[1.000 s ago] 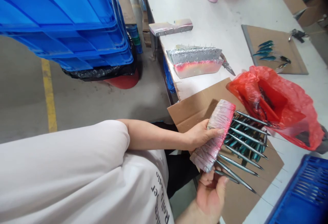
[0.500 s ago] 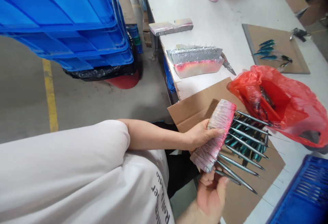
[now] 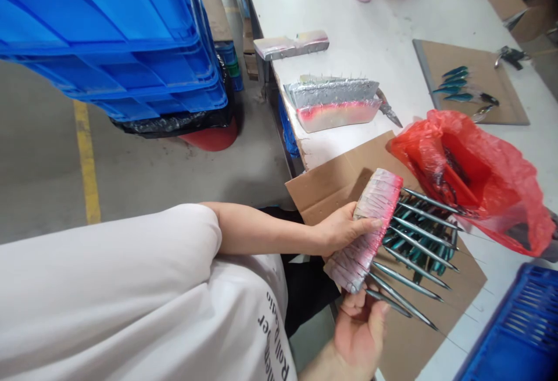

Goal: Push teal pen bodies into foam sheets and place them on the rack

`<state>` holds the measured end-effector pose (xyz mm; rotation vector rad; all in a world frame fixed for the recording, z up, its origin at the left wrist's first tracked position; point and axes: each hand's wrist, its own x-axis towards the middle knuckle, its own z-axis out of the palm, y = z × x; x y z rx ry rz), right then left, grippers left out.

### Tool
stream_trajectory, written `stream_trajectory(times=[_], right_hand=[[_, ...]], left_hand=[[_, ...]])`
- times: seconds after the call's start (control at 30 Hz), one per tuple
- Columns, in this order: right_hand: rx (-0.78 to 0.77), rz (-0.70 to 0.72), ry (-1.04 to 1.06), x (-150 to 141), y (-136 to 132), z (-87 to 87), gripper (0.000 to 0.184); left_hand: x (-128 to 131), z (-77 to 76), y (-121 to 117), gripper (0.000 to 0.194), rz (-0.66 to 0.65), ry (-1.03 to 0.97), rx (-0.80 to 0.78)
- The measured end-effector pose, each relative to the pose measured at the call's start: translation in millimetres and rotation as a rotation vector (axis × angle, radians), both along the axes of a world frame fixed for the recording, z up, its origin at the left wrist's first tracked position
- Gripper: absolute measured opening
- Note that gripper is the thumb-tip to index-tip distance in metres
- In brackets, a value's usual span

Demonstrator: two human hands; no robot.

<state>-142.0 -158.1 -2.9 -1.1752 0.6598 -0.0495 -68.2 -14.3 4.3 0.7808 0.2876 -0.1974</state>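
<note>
My left hand (image 3: 337,231) is closed round a block (image 3: 370,224) wrapped in whitish, wrinkled material, with a bright pink edge. Several slim, dark teal, spindle-shaped lure bodies (image 3: 421,244) stick out of that edge in a row, thin wires trailing from their tips. Below the block, my right hand (image 3: 360,331) is palm up with curled fingers at the block's lower end. Its thumb and fingers close about the lowest lure body (image 3: 389,303); their exact contact is partly hidden. Behind the row, a pile of similar teal pieces (image 3: 429,259) lies on a cardboard sheet (image 3: 440,331).
A red plastic bag (image 3: 492,177) stands behind the pile, with a blue crate (image 3: 514,328) at the right. More pink-edged blocks (image 3: 337,114), pliers (image 3: 389,110) and a board (image 3: 488,84) with teal pieces lie on the white table (image 3: 392,26). Stacked blue bins (image 3: 131,32) stand left.
Both hands and the block stay almost still. The red bag's right side has shifted and sagged slightly.
</note>
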Motion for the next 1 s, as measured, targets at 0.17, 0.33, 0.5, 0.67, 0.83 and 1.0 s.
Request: stream_trajectory(times=[0.17, 0.33, 0.5, 0.67, 0.83, 1.0], right_hand=[[-0.127, -0.011, -0.081, -5, 6, 6.4, 0.007], [-0.239, 0.018, -0.119, -8, 12, 13.2, 0.014], [-0.151, -0.018, -0.080, -8, 7, 4.4, 0.007], [-0.113, -0.009, -0.068, -7, 6, -2.2, 0.009], [-0.161, -0.048, -0.126, -11, 13, 2.7, 0.008], [-0.101, -0.079, -0.117, -12, 15, 1.1, 0.007]], left_hand=[[-1, -1.6, 0, 0.045, 0.003, -0.018, 0.106], [-3, -2.6, 0, 0.047, -0.006, -0.015, 0.150], [-2, -2.8, -1, 0.047, -0.020, -0.021, 0.105], [-2, -1.7, -1, 0.047, -0.033, -0.012, 0.074], [-3, -1.5, 0, 0.046, -0.021, 0.000, 0.121], [-2, -2.2, -1, 0.045, -0.012, 0.003, 0.118]])
